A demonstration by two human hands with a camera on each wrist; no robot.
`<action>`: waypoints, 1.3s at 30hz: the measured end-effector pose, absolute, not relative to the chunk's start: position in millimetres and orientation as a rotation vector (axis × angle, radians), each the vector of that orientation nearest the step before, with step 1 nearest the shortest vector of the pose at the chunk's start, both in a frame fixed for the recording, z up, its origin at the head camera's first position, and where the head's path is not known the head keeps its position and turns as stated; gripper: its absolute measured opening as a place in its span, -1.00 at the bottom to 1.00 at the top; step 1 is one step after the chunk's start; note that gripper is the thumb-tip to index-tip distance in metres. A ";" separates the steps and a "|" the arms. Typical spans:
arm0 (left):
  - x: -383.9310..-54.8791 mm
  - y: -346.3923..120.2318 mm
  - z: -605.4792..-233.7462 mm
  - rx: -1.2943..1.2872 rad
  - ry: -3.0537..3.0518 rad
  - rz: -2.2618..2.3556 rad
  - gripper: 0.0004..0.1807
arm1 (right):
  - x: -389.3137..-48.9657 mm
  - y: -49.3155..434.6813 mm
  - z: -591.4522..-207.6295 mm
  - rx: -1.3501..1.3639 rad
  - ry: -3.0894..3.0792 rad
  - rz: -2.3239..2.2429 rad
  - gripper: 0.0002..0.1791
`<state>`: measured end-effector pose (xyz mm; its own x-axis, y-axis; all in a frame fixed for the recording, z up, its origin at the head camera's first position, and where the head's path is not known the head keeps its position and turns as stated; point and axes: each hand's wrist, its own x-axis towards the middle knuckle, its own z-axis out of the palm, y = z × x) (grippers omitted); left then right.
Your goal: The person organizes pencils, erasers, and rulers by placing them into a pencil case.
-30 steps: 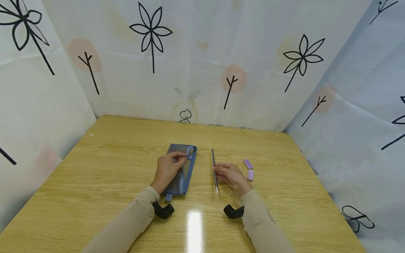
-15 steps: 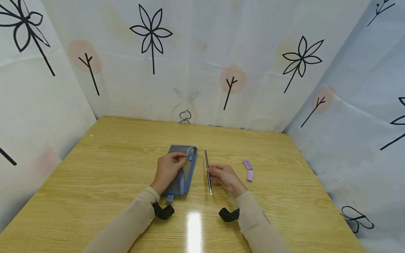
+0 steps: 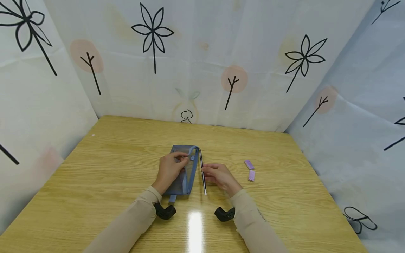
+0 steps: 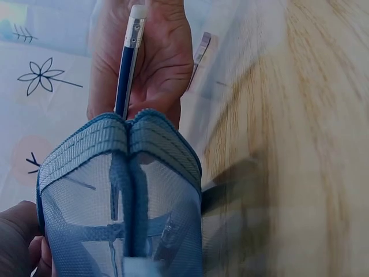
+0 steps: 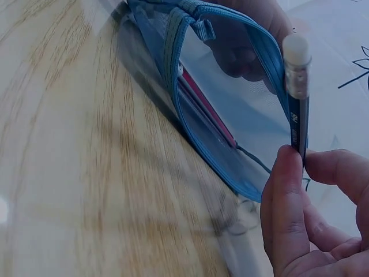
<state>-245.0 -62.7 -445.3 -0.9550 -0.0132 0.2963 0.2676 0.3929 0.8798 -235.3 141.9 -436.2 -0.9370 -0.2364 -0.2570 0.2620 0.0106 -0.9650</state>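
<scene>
Wooden table [image 3: 300,189], blue mesh pouch [image 3: 179,182], striped navy pencil [image 4: 127,68] — white-ended

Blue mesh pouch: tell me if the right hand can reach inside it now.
Likely yes: the blue mesh pouch, held by the left hand, gapes open toward the right hand. Nothing seems in the way, though that hand pinches a pencil.
</scene>
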 end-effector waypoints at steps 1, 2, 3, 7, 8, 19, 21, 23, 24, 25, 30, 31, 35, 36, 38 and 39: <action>-244.9 -62.3 -445.3 -0.223 -2.396 -1.586 -0.87 | -235.5 140.6 -436.3 0.017 1.951 -1.988 -0.56; -245.0 -62.0 -445.3 -0.221 -2.395 -1.586 -0.87 | -235.9 139.0 -436.4 0.021 1.951 -1.987 -0.56; -245.0 -61.6 -445.4 -0.221 -2.395 -1.586 -0.87 | -236.3 137.5 -436.6 0.022 1.946 -1.989 -0.56; -245.3 -60.1 -445.6 -0.221 -2.396 -1.580 -0.87 | -238.3 131.6 -438.3 0.016 1.948 -1.994 -0.56; -245.3 -59.8 -445.5 -0.224 -2.397 -1.580 -0.87 | -239.0 130.1 -438.7 0.021 1.947 -1.995 -0.57; -243.2 -57.1 -443.7 -0.243 -2.415 -1.561 -0.86 | -242.0 113.5 -442.3 0.053 1.927 -2.051 -0.62; -243.0 -56.7 -443.3 -0.243 -2.414 -1.565 -0.86 | -242.7 110.6 -442.0 0.058 1.920 -2.069 -0.63; -242.9 -56.4 -442.9 -0.242 -2.414 -1.565 -0.86 | -243.7 107.8 -442.5 0.056 1.924 -2.082 -0.64; -243.0 -56.3 -442.8 -0.242 -2.415 -1.565 -0.86 | -244.0 106.4 -443.1 0.051 1.931 -2.086 -0.64; -242.9 -56.2 -442.7 -0.241 -2.417 -1.567 -0.86 | -244.6 105.0 -443.8 0.050 1.935 -2.090 -0.64; -243.0 -55.5 -443.2 -0.233 -2.420 -1.572 -0.87 | -246.6 98.9 -448.4 0.045 1.940 -2.107 -0.65; -243.0 -55.4 -443.6 -0.234 -2.420 -1.571 -0.87 | -247.3 97.9 -449.6 0.046 1.933 -2.111 -0.66; -243.3 -55.2 -445.6 -0.236 -2.417 -1.565 -0.86 | -249.4 94.5 -453.5 0.045 1.936 -2.112 -0.65; -243.6 -55.2 -446.1 -0.235 -2.416 -1.563 -0.86 | -249.9 93.8 -453.6 0.055 1.934 -2.114 -0.65; -243.8 -55.1 -446.7 -0.230 -2.414 -1.565 -0.86 | -250.1 92.3 -453.4 0.065 1.944 -2.117 -0.66; -244.0 -55.0 -446.9 -0.228 -2.413 -1.567 -0.87 | -250.1 91.4 -452.9 0.070 1.949 -2.119 -0.66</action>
<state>-244.0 -55.0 -446.9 -0.9552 -0.0074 0.2959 0.2673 0.4078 0.8731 -250.1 91.4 -452.9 -0.9647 -0.1580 -0.2105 0.2229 -0.0654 -0.9726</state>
